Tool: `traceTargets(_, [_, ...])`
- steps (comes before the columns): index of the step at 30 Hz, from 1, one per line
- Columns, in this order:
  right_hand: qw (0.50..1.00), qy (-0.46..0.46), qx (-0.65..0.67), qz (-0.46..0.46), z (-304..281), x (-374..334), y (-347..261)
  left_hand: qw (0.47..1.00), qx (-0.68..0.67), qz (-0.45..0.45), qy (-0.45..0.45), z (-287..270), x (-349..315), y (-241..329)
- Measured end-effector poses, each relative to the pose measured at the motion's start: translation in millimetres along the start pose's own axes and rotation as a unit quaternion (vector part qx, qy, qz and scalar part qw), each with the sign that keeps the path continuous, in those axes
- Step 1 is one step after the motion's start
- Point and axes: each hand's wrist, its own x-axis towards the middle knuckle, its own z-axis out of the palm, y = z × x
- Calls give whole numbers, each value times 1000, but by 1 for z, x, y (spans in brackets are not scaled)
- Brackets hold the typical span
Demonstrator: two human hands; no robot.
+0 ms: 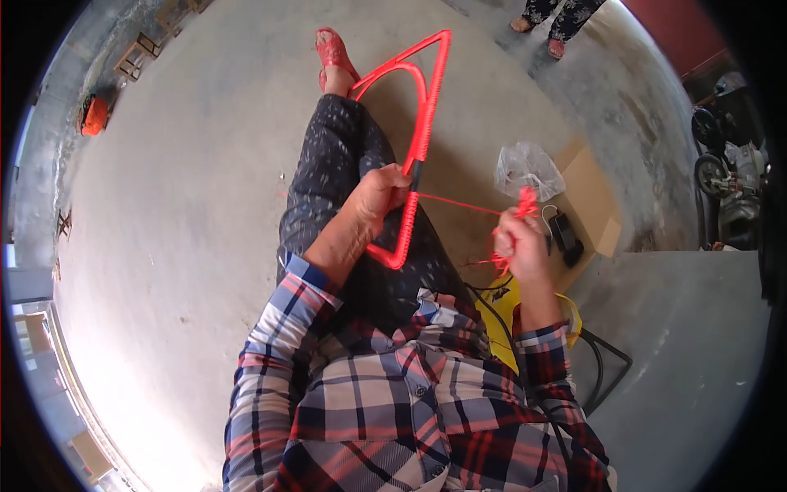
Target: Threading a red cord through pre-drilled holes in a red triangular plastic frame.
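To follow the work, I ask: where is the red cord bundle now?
In the head view, the red cord bundle is right of centre, in the right hand, with a strand stretching left to the red-wrapped frame.

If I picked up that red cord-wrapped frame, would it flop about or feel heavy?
The red cord-wrapped frame is probably stiff: its long side and corners hold their shape with only the left hand gripping it. It is likely light, as its bars look slim. The ridged cord windings should make it less slippery.
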Motion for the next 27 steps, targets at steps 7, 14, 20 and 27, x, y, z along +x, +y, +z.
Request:
traceTargets(7, [889,125,335,-285,-215,-30,-51,997,-69,7,-27,-11,-4,2])
traceTargets(14, [962,-4,244,-121,-72,-8,-43,921,229,251,190,-3,-5,-17])
traceTargets(20, [957,-282,25,59,57,0,-2,755,480,439,-85,55,-66,0])
traceTargets(27, [932,-346,107,-25,86,19,11,970,-140,149,-132,55,-73,24])
